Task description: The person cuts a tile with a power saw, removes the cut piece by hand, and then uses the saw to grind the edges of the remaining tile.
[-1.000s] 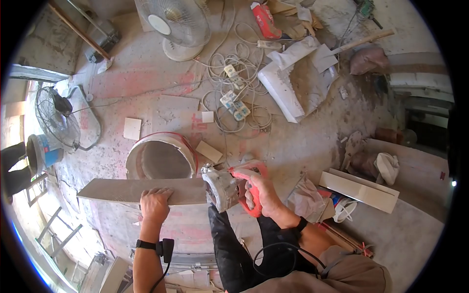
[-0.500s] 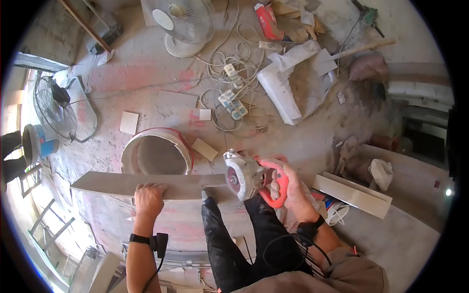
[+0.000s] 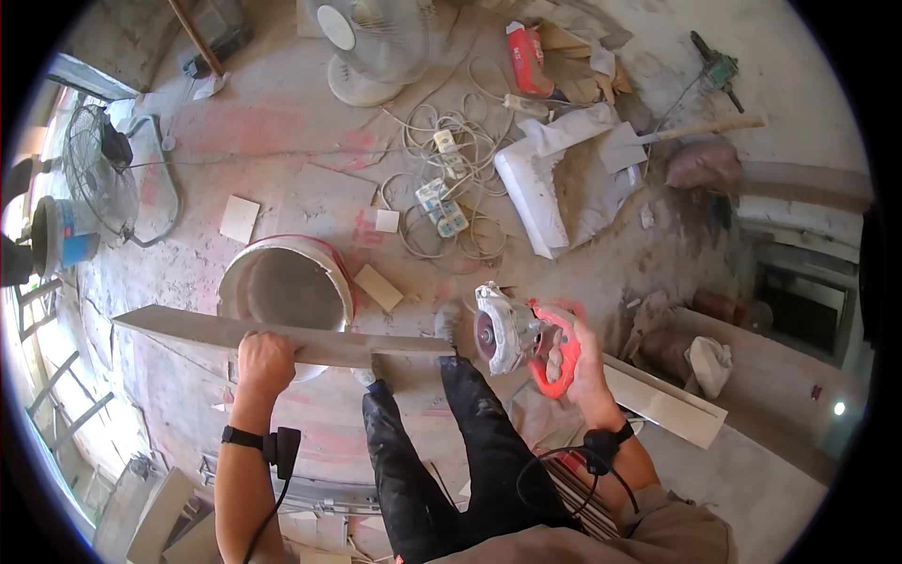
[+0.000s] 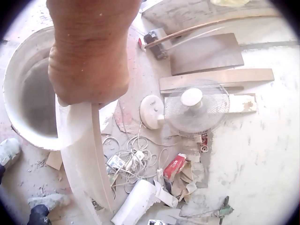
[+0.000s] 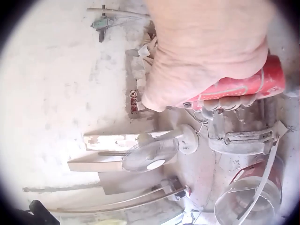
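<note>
My left hand (image 3: 266, 362) grips the near edge of a long grey tile strip (image 3: 188, 326), which reaches over the bucket's near rim. A notch shows in the strip's right part. In the left wrist view, the strip (image 4: 84, 154) runs down from the fist (image 4: 89, 70), whose fingers are mostly hidden. My right hand (image 3: 587, 365) holds a dusty handheld circular saw (image 3: 507, 329) by its red handle, to the right of the strip and apart from it. Its round blade faces left. In the right wrist view, fingertips curl under the red handle (image 5: 272, 77).
A round white bucket (image 3: 230, 282) stands beyond the strip. Tangled cords with power strips (image 3: 442, 207) lie ahead, near a standing fan (image 3: 362, 80) and a torn white sack (image 3: 531, 202). Cut tile pieces (image 3: 667, 404) lie at right. My shoes (image 3: 447, 324) are below the strip.
The saw has moved off the strip's right end, to the right and away from it, baring the notch. The left hand has shifted left with the strip, now tilted. The head view has shifted slightly.
</note>
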The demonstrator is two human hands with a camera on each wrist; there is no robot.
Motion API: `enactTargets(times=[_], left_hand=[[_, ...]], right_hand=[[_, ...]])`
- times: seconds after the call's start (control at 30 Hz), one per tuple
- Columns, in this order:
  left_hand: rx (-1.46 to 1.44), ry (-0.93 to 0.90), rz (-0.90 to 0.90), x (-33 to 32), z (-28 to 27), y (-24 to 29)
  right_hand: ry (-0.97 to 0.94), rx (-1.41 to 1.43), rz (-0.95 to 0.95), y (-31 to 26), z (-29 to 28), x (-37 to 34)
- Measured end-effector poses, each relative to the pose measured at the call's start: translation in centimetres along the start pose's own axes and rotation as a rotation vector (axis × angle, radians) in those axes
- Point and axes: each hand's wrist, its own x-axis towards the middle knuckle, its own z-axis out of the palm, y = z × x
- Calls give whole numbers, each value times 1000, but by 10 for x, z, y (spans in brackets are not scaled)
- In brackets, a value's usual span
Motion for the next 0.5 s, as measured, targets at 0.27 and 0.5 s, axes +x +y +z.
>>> enactTargets(times=[0.27, 0.5], left_hand=[[152, -312, 134, 66, -32, -22], [119, -405, 212, 113, -4, -25]], right_hand=[[71, 180, 164, 12, -13, -12], [100, 146, 11, 27, -10, -17]])
